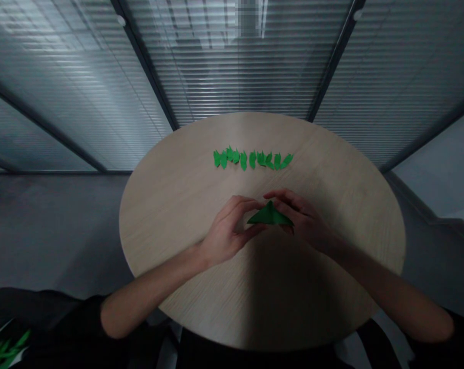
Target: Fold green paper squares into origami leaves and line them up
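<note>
1. Both hands meet over the middle of the round worktop (178, 205).
2. The left hand (226, 233) and right hand (304, 218) each have a grip pinched on a green folded paper triangle (269, 216).
3. A row of small green folded pieces (252, 159) lies farther back.

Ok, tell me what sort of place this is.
Probably an office meeting room: a round table before glass walls with blinds. The left hand and right hand hold green paper.

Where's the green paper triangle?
In the head view, the green paper triangle is pinched between the left hand and right hand over the table, nearer than the row of small green pieces.
</note>
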Available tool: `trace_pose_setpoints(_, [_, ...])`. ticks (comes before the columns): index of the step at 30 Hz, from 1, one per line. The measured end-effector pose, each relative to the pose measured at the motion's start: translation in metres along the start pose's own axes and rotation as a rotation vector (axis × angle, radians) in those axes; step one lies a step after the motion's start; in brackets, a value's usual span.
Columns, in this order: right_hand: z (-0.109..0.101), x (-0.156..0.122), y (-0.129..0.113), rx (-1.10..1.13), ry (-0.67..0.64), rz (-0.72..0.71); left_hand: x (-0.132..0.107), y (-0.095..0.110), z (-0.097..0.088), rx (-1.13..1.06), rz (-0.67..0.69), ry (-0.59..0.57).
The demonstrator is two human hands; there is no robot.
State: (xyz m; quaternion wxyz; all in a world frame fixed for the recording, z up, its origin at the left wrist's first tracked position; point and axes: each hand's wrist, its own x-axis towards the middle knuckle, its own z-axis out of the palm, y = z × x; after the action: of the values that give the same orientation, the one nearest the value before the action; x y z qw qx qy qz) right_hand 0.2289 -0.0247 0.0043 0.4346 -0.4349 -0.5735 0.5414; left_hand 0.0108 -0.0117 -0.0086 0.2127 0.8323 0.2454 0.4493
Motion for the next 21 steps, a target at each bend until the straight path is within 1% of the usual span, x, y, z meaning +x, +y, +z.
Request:
trace_pose_setpoints(5, [-0.0015,0.0009,-0.0001,0.042,-0.011,0.048,0.0009,0.0002,0.0008,-0.036,-0.033,0.005])
trace_pose_setpoints(8, [-0.0017,0.001,0.0012,0.054,-0.013,0.045,0.0023,0.0012,0.002,-0.077,-0.065,0.006])
trace_pose_setpoints(13, [0.0006,0.0002,0.001,-0.043,-0.007,-0.033,0.004,0.0026,0.0028,-0.134,-0.068,0.006])
trace_pose_setpoints(18, [0.0023,-0.0007,-0.0006,-0.147,-0.008,-0.129,0.005,0.003,0.0025,-0.17,-0.12,-0.006])
trace_pose_setpoints(21, [0.0022,-0.0005,-0.0008,-0.198,-0.012,-0.167,0.0061,0.0032,0.0018,-0.192,-0.126,-0.005])
